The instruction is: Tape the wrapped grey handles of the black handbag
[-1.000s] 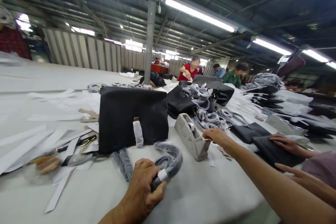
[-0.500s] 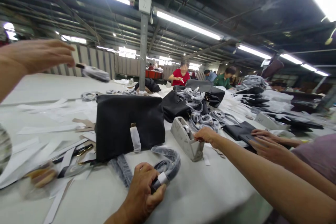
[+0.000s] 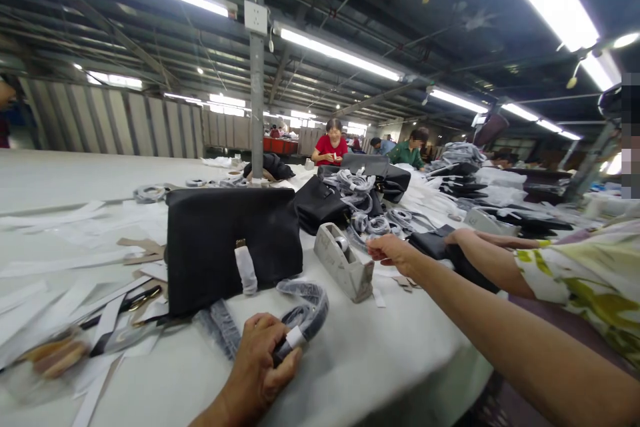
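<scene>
My left hand [image 3: 257, 367] grips a foam-wrapped black bag strap [image 3: 305, 307] at its white taped end, low at the table's front. The strap curls up toward a black leather handbag [image 3: 230, 243] standing on the white table [image 3: 380, 360], its clasp wrapped in white. My right hand [image 3: 393, 250] reaches out to the cutter end of a grey tape dispenser [image 3: 343, 263], fingers pinched together there on the tape end, which is barely visible.
A co-worker's arm [image 3: 480, 247] in a floral sleeve rests on flat black bags [image 3: 440, 247] at the right. More black bags and wrapped straps [image 3: 360, 200] pile up behind the dispenser. Paper strips and scissors [image 3: 135, 300] litter the left. A pillar [image 3: 257, 80] rises mid-table; people sit beyond it.
Another person's hand that passed across the upper left half a second ago is gone. The co-worker's arm shifted and a floral sleeve came in at right. My own hands stay where they were.
</scene>
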A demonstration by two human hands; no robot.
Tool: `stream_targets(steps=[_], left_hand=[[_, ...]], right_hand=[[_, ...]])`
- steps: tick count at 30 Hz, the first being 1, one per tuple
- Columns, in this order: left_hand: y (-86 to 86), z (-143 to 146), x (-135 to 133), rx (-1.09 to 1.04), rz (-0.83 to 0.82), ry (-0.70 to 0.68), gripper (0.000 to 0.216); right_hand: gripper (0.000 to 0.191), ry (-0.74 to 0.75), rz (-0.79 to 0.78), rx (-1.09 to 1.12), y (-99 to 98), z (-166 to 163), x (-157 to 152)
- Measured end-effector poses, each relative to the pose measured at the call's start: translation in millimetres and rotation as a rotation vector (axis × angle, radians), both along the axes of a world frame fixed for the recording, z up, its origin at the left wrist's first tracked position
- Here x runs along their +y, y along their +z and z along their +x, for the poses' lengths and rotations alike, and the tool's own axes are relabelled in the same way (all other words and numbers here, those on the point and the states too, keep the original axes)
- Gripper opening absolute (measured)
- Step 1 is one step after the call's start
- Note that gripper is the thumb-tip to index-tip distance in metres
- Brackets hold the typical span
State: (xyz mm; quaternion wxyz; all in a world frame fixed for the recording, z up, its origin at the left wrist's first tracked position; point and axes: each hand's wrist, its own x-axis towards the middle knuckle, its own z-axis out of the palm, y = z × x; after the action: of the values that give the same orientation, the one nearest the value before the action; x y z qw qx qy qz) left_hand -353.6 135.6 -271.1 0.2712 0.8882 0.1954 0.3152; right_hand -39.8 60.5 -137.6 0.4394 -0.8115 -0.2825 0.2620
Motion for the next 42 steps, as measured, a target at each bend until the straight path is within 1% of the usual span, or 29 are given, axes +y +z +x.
stream_targets(steps=[3,5,9,14,17,20,23,25,26,28,29,31,33,35,38,42], left_hand=[[0.6,-0.2,0.4,0.012,0.002,0.013,0.026],[-1.4,-0.1,0.4,0.007,0.001,0.026,0.027],[-4.6,-0.4,0.4,0.031,-0.016,0.034,0.03],[0.4,-1.0,1.3,0.043,-0.098,0.053,0.034],[6.6,-1.5,1.9,0.047,-0.169,0.062,0.038],[11.6,-2.2,2.3,0.04,-0.227,0.068,0.041],[13.0,-3.1,3.0,0.018,-0.264,0.075,0.043],[12.7,-3.5,3.1,0.009,-0.293,0.076,0.044],[12.7,-3.7,2.8,0.007,-0.311,0.075,0.044],[13.6,-3.8,1.3,0.003,-0.342,0.074,0.043],[14.4,-3.7,0.3,-0.005,-0.349,0.079,0.042],[16.3,-3.2,-1.7,-0.015,-0.348,0.093,0.04],[17.6,-2.6,-3.1,-0.017,-0.34,0.117,0.037],[18.1,-2.6,-4.1,-0.017,-0.332,0.133,0.035],[17.5,-3.3,-5.0,-0.029,-0.297,0.166,0.036],[15.7,-3.1,-5.2,-0.045,-0.26,0.222,0.031]], right_hand=[[0.018,0.02,0.031,0.008,0.2,-6.1,-17.0],[0.018,0.024,0.039,0.019,-4.1,-9.3,-28.9],[0.016,0.011,0.05,0.024,-24.1,-13.1,-43.7],[0.018,-0.019,0.073,-0.01,-55.3,-15.5,-39.2],[0.02,-0.022,0.086,-0.049,-67.8,-14.3,-34.0],[0.024,-0.032,0.061,-0.113,-77.8,-13.1,-33.9],[0.032,-0.064,0.027,-0.205,-82.3,-16.9,-40.0],[0.033,-0.084,0.05,-0.285,-78.3,-26.4,-46.7],[0.031,-0.08,0.088,-0.33,-74.1,-34.4,-50.5],[0.027,0.014,0.216,-0.399,-63.9,-57.7,-57.6],[0.027,0.106,0.282,-0.395,-58.8,-72.4,-60.4],[0.029,0.336,0.376,-0.293,-51.3,-105.1,-62.9],[0.03,0.526,0.395,-0.145,-49.3,-137.2,-60.3],[0.03,0.643,0.388,-0.084,-52.9,-162.9,-52.6],[0.029,0.701,0.368,-0.135,-62.6,-183.3,-35.6],[0.03,0.626,0.267,-0.281,-69.8,-187.2,-18.5]])
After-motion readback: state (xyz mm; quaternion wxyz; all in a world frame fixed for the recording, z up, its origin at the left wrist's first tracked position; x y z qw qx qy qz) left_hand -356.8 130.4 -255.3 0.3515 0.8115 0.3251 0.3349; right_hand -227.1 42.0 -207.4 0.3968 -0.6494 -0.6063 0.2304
